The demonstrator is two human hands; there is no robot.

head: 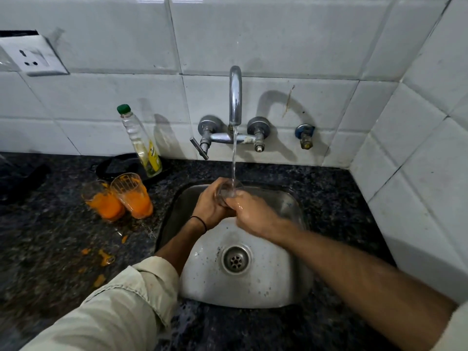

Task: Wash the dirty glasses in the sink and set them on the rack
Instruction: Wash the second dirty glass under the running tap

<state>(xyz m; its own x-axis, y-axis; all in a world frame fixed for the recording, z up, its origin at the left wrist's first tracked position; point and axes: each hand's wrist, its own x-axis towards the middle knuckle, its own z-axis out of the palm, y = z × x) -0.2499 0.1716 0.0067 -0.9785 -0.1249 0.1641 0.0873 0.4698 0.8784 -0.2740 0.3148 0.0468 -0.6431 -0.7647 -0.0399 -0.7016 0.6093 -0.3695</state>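
Over the steel sink (291,287) I hold a clear glass (228,191) under the running tap (235,97). Water pours into its open mouth. My left hand (210,203) grips the glass from the left, and my right hand (253,211) wraps around it from the right and front. Both hands hide most of the glass. On the counter to the left of the sink stand two dirty glasses: one (102,201) further left and one (133,196) beside it, both smeared and partly filled with orange liquid.
A bottle with a green cap (140,143) stands against the tiled wall behind the dirty glasses. Orange spills (103,257) dot the dark granite counter (50,236). A tiled side wall closes in on the right. A wall socket (33,57) sits upper left.
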